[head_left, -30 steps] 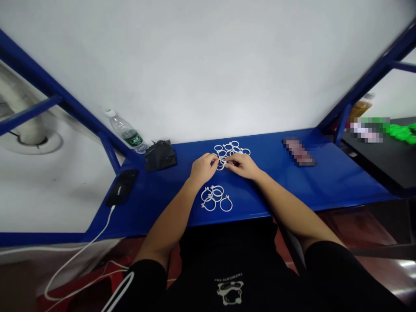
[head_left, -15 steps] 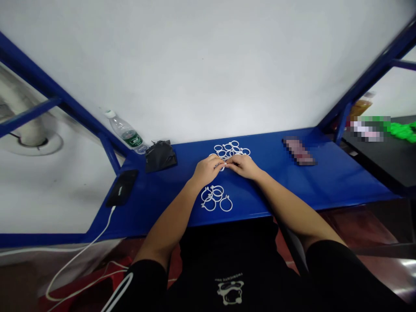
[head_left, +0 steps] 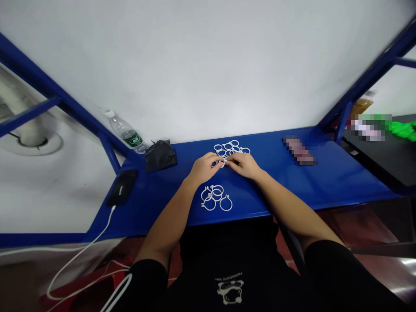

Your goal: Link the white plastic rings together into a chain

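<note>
My left hand (head_left: 204,168) and my right hand (head_left: 245,165) meet over the blue tabletop, both closed in pinches on one small white plastic ring (head_left: 223,164). Fingers cover part of this ring, and whether its clasp is fastened I cannot tell. Just beyond my fingertips lies a cluster of white plastic rings (head_left: 234,143), some overlapping. Nearer my body, between the forearms, several more white plastic rings (head_left: 225,209) lie loose, with small clasp ends sticking out; most of them overlap, one sits a little apart.
The blue table (head_left: 260,197) runs up to a white wall. A water bottle (head_left: 131,138), a crumpled black bag (head_left: 160,156) and a black device (head_left: 121,188) with a white cable (head_left: 97,236) stand at the left. A blurred-out reddish object (head_left: 299,151) lies at the right.
My left fingers have loosened slightly and shifted, so more of the ring shows between the hands. My right hand has barely moved. Both groups of rings lie as before.
</note>
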Tool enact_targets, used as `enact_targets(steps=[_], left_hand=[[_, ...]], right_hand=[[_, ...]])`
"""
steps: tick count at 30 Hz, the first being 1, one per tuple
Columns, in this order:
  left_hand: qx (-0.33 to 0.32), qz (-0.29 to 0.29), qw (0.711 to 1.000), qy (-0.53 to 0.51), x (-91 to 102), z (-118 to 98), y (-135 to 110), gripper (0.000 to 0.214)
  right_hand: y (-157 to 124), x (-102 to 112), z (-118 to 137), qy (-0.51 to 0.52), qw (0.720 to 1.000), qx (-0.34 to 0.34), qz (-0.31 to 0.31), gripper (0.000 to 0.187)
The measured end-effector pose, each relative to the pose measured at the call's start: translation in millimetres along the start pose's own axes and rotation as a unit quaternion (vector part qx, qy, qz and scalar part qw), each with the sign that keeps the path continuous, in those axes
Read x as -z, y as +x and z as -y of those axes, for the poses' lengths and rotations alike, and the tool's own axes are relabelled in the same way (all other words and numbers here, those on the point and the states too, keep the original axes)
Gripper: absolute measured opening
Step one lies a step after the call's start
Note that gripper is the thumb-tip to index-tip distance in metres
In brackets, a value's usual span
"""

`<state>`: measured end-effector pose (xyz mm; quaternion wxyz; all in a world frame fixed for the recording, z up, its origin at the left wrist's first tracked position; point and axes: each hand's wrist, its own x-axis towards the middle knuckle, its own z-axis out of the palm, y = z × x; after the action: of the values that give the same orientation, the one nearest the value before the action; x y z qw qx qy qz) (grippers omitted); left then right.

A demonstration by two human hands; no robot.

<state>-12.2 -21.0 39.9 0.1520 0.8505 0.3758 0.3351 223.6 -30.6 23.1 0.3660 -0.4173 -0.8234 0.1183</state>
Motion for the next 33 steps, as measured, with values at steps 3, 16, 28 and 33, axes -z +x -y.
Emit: enact_targets(steps=[3,16,28,33], left_hand=[[0.016,0.021,1.000,-0.012,8.6,4,0,0.015],[0.075,0.289,0.954,-0.001,7.7,8,-4,0.012],[0.040,0.123,0.990,0.059,4.3,0,-1,0.012],[0.048,0.198,0.976,0.080,1.8,7,-2,0.016]], right_hand=[[0,1,-2,-0.008,0.995,-0.067,-0.070,0.025],[-1,-3,-3,0.012,0.995,-0.082,-0.047,0.027],[0,-1,-1,0.061,0.994,-0.005,0.092,0.037],[1,-3,-8,0.019,0.991,0.006,0.135,0.022]])
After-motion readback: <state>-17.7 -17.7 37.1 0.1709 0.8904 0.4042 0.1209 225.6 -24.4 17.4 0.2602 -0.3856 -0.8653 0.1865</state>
